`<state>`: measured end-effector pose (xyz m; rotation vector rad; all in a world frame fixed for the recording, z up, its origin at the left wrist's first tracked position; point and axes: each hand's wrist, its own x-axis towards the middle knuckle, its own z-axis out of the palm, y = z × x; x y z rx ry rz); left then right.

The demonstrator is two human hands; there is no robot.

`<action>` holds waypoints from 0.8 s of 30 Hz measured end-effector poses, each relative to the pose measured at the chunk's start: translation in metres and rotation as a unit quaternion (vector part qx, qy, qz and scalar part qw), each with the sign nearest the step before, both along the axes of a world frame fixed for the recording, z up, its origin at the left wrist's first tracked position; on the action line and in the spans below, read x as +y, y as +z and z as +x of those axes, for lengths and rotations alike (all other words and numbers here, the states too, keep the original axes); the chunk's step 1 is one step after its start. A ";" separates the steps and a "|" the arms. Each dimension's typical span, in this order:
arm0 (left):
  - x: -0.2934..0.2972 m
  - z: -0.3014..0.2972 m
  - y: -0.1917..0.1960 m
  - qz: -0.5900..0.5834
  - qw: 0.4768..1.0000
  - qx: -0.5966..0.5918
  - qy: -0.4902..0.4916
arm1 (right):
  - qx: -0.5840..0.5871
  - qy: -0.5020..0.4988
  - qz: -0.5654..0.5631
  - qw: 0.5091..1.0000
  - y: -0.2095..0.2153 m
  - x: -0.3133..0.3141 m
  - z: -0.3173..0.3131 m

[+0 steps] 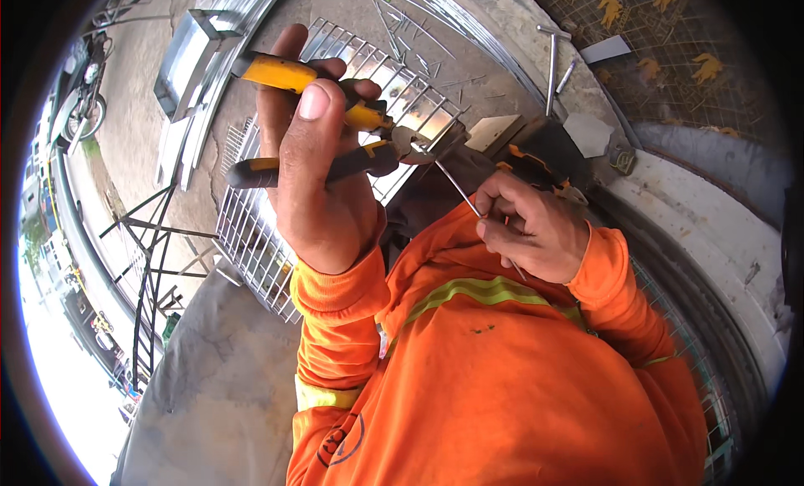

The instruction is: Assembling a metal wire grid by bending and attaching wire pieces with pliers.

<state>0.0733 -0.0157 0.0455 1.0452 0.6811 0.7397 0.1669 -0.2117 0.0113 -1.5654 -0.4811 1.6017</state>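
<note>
My left hand [314, 159] is wrapped round a pair of pliers [360, 161] with yellow and black handles. Their metal jaws meet a thin metal rod [456, 185] near its upper end. The rod slants down to the right, and my right hand [532, 226] pinches it between thumb and fingers; its lower end sticks out below that hand. Behind and under the left hand lies a welded wire grid [276, 260], partly hidden by the hand and sleeve.
Cut metal rods [423, 63] lie scattered on the floor ahead. A hammer [552, 67] rests at the upper right, close to a patterned mat [670, 51]. A black metal frame [155, 252] stands at left, below a galvanized metal box [194, 59]. A motorcycle [82, 122] is at far left.
</note>
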 end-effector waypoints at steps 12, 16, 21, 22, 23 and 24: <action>0.014 0.012 0.006 0.009 1.000 0.010 -0.016 | -0.063 0.016 0.027 0.998 -0.004 -0.001 0.002; 0.014 0.012 0.017 0.077 0.995 0.046 -0.048 | -0.068 0.014 0.037 0.997 -0.004 -0.001 0.002; 0.013 0.016 0.018 0.061 0.997 0.028 -0.045 | -0.059 0.023 0.048 0.997 -0.006 -0.002 0.005; 0.014 0.016 0.016 0.060 0.997 0.028 -0.045 | -0.059 0.023 0.047 0.997 -0.007 -0.001 0.005; 0.015 0.015 0.013 0.062 0.997 0.026 -0.047 | -0.063 0.021 0.049 0.997 -0.007 -0.001 0.005; 0.016 0.015 0.013 0.065 0.996 0.026 -0.050 | -0.065 0.019 0.051 0.996 -0.006 -0.001 0.005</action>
